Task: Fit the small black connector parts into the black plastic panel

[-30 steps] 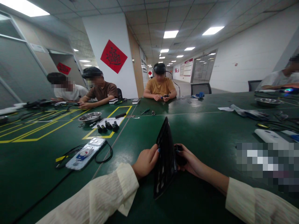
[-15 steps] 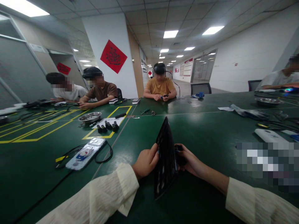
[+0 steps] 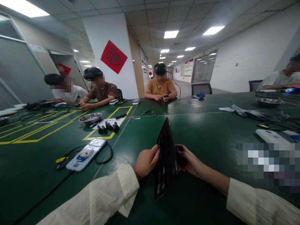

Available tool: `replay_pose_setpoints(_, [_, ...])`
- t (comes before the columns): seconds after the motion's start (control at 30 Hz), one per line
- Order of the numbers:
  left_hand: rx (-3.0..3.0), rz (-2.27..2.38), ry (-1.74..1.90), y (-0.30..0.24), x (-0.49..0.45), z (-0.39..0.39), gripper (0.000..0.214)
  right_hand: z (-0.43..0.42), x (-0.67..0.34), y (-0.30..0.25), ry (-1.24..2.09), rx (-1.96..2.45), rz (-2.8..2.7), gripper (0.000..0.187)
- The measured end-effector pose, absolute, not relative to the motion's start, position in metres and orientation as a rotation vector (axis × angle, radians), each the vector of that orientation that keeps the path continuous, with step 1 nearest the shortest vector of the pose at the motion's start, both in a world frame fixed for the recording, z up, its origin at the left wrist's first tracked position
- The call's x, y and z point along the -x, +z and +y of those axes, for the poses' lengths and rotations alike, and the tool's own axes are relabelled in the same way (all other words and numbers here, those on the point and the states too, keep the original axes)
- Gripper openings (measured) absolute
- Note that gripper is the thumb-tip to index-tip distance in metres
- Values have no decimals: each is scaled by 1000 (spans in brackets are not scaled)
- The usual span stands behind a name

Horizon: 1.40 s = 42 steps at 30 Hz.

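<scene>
A thin, glossy black panel (image 3: 165,165) stands on edge in front of me, seen almost side-on. My left hand (image 3: 147,162) is closed on its left face, thumb pressed against the surface. On the other side, my right hand (image 3: 191,161) wraps round a small dark block-like part (image 3: 181,156) that sits against the panel's right face. Whether that part is joined to the panel I cannot tell. Some fingertips of both hands are hidden behind these things. Left of my hands, a phone in a cartoon case (image 3: 86,154) lies near a looped black cable (image 3: 105,156).
Several black cylindrical parts (image 3: 108,127) stand on a paper sheet beside a metal bowl (image 3: 90,117). A green-handled screwdriver (image 3: 146,111) lies farther back. On the right are a white device (image 3: 272,136), gloves (image 3: 249,113) and cables. Several people sit round the green table (image 3: 199,131).
My hands, the panel and the dark part look unchanged. At the far left, a seated person's head has shifted slightly left, and someone has appeared behind.
</scene>
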<state>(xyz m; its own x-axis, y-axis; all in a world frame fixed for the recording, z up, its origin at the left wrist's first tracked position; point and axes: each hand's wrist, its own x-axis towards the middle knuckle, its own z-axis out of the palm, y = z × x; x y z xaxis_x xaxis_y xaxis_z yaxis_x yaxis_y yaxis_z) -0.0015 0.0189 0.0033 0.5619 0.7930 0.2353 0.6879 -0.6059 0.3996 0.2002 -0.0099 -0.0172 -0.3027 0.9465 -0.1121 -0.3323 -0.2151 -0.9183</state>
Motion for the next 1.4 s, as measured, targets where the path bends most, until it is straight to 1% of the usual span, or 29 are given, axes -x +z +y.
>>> replay_pose_setpoints(0.47, [-2460, 1226, 550, 4, 0, 20, 34, -8, -200, -21, 1684, 892, -1033, 31])
replay_pose_setpoints(0.8, [-2473, 1152, 570, 4, 3, 19, 31, -8, -200, -20, 1682, 897, -1045, 31])
replay_pose_setpoints(1.4, [-2410, 1124, 617, 2, 3, 21, 42, -9, -200, -19, 1679, 924, -1039, 30])
